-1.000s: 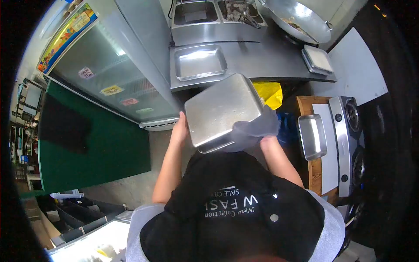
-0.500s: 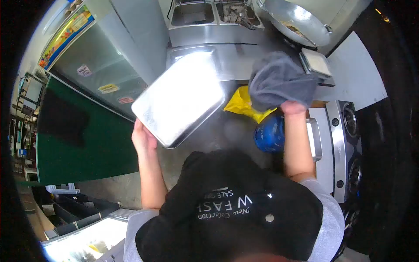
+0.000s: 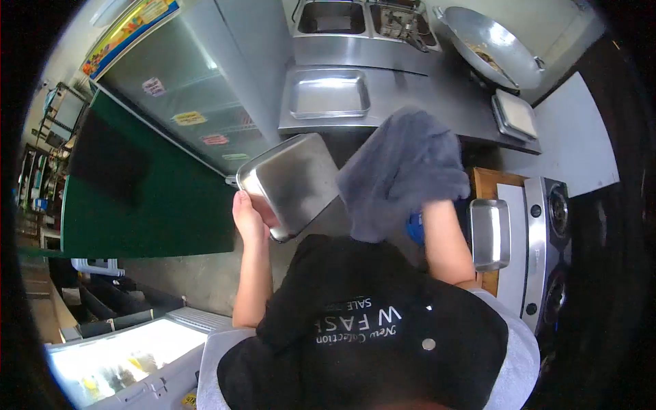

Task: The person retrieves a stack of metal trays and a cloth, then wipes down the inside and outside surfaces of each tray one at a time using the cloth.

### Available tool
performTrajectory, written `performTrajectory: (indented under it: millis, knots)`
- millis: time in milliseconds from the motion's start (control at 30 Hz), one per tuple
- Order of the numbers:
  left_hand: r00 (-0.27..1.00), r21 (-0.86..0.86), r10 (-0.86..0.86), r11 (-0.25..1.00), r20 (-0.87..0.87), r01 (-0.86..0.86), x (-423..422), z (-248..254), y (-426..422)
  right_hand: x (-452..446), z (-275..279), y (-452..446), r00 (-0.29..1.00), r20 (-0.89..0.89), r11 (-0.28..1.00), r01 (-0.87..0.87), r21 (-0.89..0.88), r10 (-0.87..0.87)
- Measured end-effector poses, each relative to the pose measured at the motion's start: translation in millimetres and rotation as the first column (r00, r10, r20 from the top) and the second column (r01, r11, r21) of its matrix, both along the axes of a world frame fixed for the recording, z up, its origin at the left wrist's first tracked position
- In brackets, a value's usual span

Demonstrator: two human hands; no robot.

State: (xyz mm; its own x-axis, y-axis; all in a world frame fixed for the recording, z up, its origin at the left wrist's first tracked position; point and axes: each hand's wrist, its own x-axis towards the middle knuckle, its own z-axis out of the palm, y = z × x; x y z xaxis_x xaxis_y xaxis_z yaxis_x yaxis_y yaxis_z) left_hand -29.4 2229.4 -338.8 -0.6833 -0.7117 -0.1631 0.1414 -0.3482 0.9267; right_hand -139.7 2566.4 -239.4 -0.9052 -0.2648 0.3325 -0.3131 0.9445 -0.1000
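Observation:
My left hand (image 3: 251,220) grips a shiny metal tray (image 3: 297,178) by its left edge, holding it tilted in the air in front of my chest. A grey cloth (image 3: 406,164) hangs bunched over my right hand (image 3: 439,208), to the right of the tray. The fingers of that hand are mostly hidden under the cloth. The cloth's left edge comes up against the tray's right side in view; whether they touch I cannot tell.
Stacked metal trays (image 3: 329,93) lie on the steel counter (image 3: 403,89), below twin fryer basins (image 3: 333,19). A large wok (image 3: 488,44) stands at the back right. Another tray (image 3: 490,236) sits beside the gas stove (image 3: 547,239). A glass-door fridge (image 3: 184,96) is at left.
The tray in my left hand has turned and tilted away from flat view. My right hand has brought the cloth left and lower, nearer the tray. The camera view has shifted slightly.

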Motion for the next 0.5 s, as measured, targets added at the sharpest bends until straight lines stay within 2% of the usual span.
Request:
performTrajectory:
  millis: [33,67,133,200,233,267,333,367,400,433,500]
  knots:
    - [1.000,0.015,0.003,1.000,0.009,-0.003,0.2,1.2,0.2,6.0,6.3,-2.3,0.997,-0.069,0.967,0.006,-0.254,-0.025]
    - [1.000,0.031,0.010,0.999,0.021,-0.010,2.6,2.0,-0.2,10.7,11.3,-4.8,0.991,-0.133,0.926,-0.040,-0.375,-0.011]
    - [0.998,0.073,-0.031,0.997,0.046,0.027,3.9,4.1,-0.3,19.9,23.6,-14.4,0.975,-0.211,0.862,-0.163,-0.480,0.067]
    - [0.999,0.058,0.011,0.998,-0.050,-0.008,-4.7,10.3,11.1,37.6,27.6,-32.0,0.950,-0.238,0.820,-0.298,-0.489,0.203]
    - [0.990,0.033,0.137,0.990,-0.012,-0.137,-15.8,7.1,17.6,48.2,24.9,-43.2,0.930,-0.221,0.803,-0.364,-0.472,0.292]
    - [0.996,0.066,0.067,0.996,-0.064,-0.063,-18.1,2.0,20.2,60.4,20.4,-56.4,0.900,-0.179,0.777,-0.434,-0.456,0.397]
    - [0.999,0.181,-0.009,0.983,-0.051,0.018,-18.0,43.7,52.5,76.2,7.0,-78.4,0.797,-0.078,0.689,-0.563,-0.457,0.599]
    - [0.994,0.145,-0.037,0.988,-0.106,0.052,-22.8,31.6,58.8,81.8,-5.5,-92.4,0.717,-0.041,0.613,-0.622,-0.487,0.696]
    - [0.992,-0.023,-0.104,0.994,-0.074,0.103,-22.6,25.7,63.1,86.1,-16.7,-105.1,0.649,-0.029,0.546,-0.662,-0.514,0.760]
    - [0.989,-0.033,-0.141,0.990,-0.047,0.140,-23.7,24.9,63.3,87.3,-24.8,-115.3,0.599,-0.026,0.497,-0.687,-0.530,0.801]
    - [0.983,-0.045,-0.185,0.982,-0.018,0.184,-24.1,30.3,63.6,81.1,-37.4,-124.4,0.587,-0.044,0.483,-0.704,-0.521,0.808]
